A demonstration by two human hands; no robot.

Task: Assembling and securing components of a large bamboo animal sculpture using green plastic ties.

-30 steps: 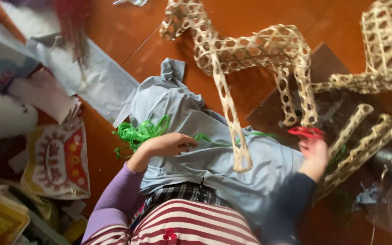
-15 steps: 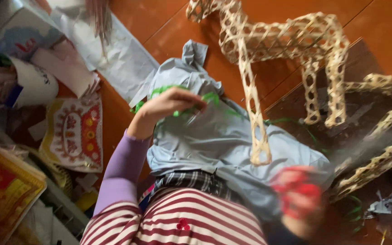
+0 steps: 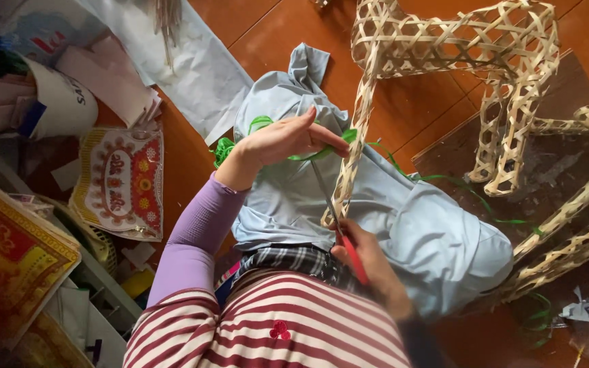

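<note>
My left hand (image 3: 284, 140) pinches a green ribbon (image 3: 328, 148) against the leg of a woven bamboo frame (image 3: 444, 48) shaped like an animal. The ribbon's bundle (image 3: 224, 148) lies just left of my wrist and a strand (image 3: 472, 194) trails off to the right. My right hand (image 3: 369, 262) grips red-handled scissors (image 3: 349, 255), their blades (image 3: 322, 187) pointing up toward the ribbon beside the bamboo leg (image 3: 352, 150). A pale blue cloth (image 3: 410, 225) covers my lap under both hands.
More woven bamboo pieces (image 3: 567, 225) lie at the right on a dark sheet. Printed decorative papers (image 3: 121, 180), a red-and-gold board (image 3: 15, 252), a white sheet (image 3: 192, 61) and pink paper stacks (image 3: 110, 75) clutter the left of the orange floor (image 3: 288, 27).
My right hand brought the scissors from the right side in to the middle, blades now up at the ribbon. My left hand shifted right onto the bamboo leg, holding the ribbon.
</note>
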